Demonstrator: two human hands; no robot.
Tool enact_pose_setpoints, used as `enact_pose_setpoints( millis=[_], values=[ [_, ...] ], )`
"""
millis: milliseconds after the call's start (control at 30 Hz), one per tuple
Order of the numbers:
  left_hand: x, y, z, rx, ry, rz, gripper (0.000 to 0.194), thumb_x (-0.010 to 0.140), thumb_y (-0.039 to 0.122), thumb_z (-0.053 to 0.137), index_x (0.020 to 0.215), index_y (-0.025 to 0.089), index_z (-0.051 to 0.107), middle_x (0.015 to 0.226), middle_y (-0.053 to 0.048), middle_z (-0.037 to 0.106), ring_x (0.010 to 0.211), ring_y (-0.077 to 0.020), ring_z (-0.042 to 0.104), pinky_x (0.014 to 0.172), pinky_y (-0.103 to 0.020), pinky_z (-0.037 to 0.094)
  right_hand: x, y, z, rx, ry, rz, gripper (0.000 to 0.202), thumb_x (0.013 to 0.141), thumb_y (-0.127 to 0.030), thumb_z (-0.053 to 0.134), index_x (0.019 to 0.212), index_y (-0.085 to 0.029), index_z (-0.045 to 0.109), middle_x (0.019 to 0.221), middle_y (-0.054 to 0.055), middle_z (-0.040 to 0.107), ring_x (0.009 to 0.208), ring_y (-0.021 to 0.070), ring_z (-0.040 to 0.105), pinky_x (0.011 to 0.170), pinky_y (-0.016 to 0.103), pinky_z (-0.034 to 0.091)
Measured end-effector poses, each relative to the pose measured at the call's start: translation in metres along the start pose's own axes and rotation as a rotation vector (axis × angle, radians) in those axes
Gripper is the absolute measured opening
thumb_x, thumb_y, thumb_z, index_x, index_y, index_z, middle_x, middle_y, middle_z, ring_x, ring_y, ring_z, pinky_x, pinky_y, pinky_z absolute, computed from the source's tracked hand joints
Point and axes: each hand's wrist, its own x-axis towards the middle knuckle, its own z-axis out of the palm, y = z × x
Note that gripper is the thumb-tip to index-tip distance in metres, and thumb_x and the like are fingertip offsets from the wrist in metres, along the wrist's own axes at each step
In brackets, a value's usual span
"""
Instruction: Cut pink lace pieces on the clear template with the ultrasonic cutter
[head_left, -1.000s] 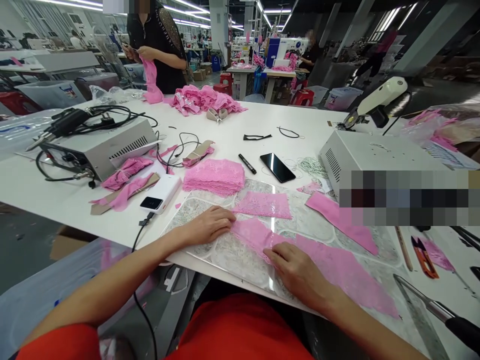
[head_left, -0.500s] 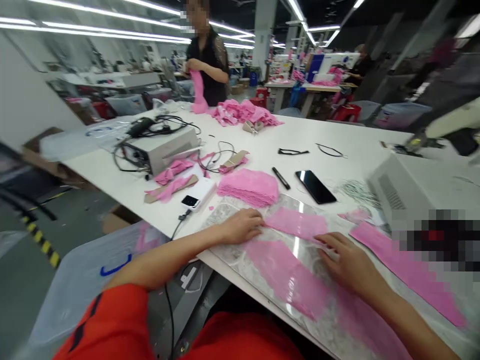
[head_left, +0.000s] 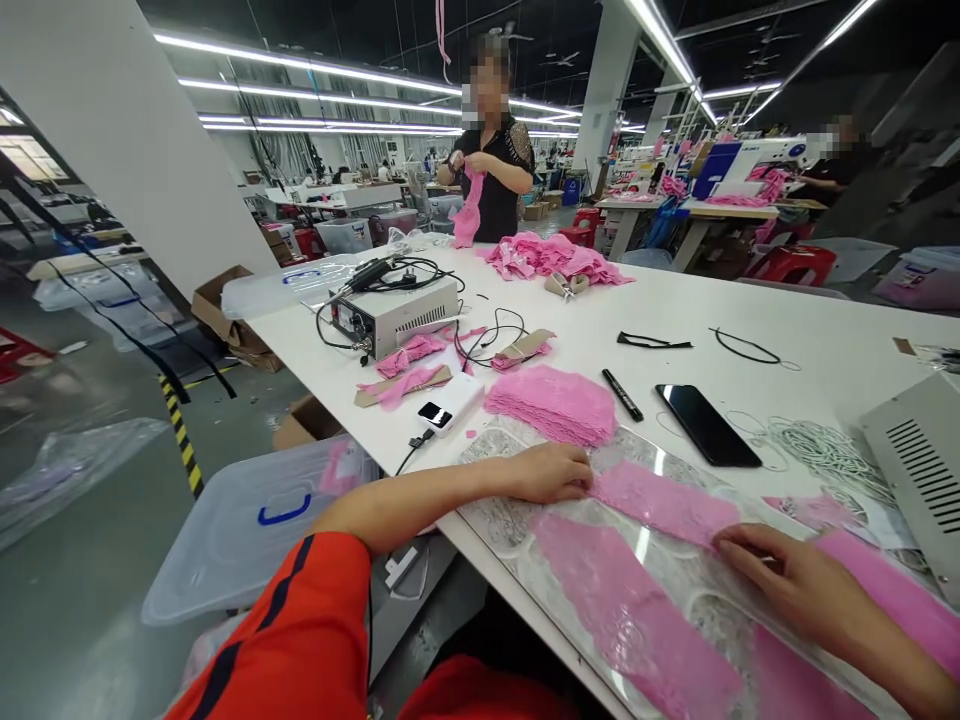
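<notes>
A pink fabric strip (head_left: 660, 500) lies on a clear patterned plastic sheet (head_left: 499, 505) at the table's front edge. My left hand (head_left: 551, 472) has its fingers curled down on the strip's left end. At the strip's right end, my right hand (head_left: 784, 575) pinches the edge between thumb and fingers. A larger pink piece (head_left: 626, 610) rests nearer to me, seemingly under the clear sheet. Just beyond my left hand sits a neat stack of pink pieces (head_left: 555, 400). Another pink piece (head_left: 900, 585) is partly hidden behind my right forearm.
Behind the stack lie a marker (head_left: 622, 395), a phone (head_left: 709, 425) and tangled cord (head_left: 829, 450). A white power bank (head_left: 454, 403) and a grey control box (head_left: 405, 315) stand left. Across the table a co-worker (head_left: 495, 180) holds pink fabric by a pink pile (head_left: 555, 258).
The view has swung left, so the table's contents sit farther right in the picture. Both my hands stay at the strip's two ends. The co-worker's hands have shifted slightly on their fabric.
</notes>
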Motion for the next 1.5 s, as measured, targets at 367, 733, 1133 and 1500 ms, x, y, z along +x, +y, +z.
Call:
enact_pose_setpoints(
  millis=[367,733,1133,1500],
  values=[
    [0.007,0.0,0.0,-0.074,0.072,-0.026,0.014,0.096,0.019,0.053,0.089,0.016,0.065,0.098,-0.008,0.064,0.09,-0.0179,0.06,0.081,-0.027,0.047,0.03,-0.051,0.004,-0.225,0.066,0.193,0.017,0.079,-0.026,0.053,0.083,-0.021,0.069,0.086,0.006,0.069,0.074,0.0174,0.063,0.066,0.029,0.045],
    [-0.001,-0.009,-0.008,-0.182,0.104,-0.051,0.015,0.093,0.024,0.054,0.103,0.017,0.062,0.103,-0.008,0.065,0.093,-0.0194,0.061,0.082,-0.029,0.048,0.022,-0.037,-0.004,-0.17,0.071,0.194,0.018,0.082,-0.022,0.052,0.09,-0.019,0.067,0.088,0.005,0.066,0.073,0.0138,0.057,0.069,0.028,0.043],
    [0.022,-0.014,-0.007,-0.212,0.105,-0.132,0.025,0.096,0.025,0.041,0.082,0.017,0.06,0.08,-0.004,0.063,0.071,-0.0167,0.058,0.065,-0.027,0.045,0.001,-0.028,-0.015,-0.055,0.003,0.151,0.019,0.081,-0.024,0.049,0.077,-0.02,0.067,0.086,0.005,0.067,0.074,0.0154,0.058,0.069,0.03,0.045],
    [0.017,-0.001,-0.008,-0.235,0.028,0.018,0.019,0.093,0.028,0.049,0.086,0.019,0.064,0.105,-0.008,0.063,0.093,-0.0186,0.06,0.085,-0.029,0.047,-0.008,-0.034,-0.022,-0.017,-0.059,0.117,0.011,0.073,-0.021,0.058,0.077,-0.02,0.068,0.091,0.005,0.068,0.068,0.0125,0.057,0.065,0.028,0.045]
  ],
)
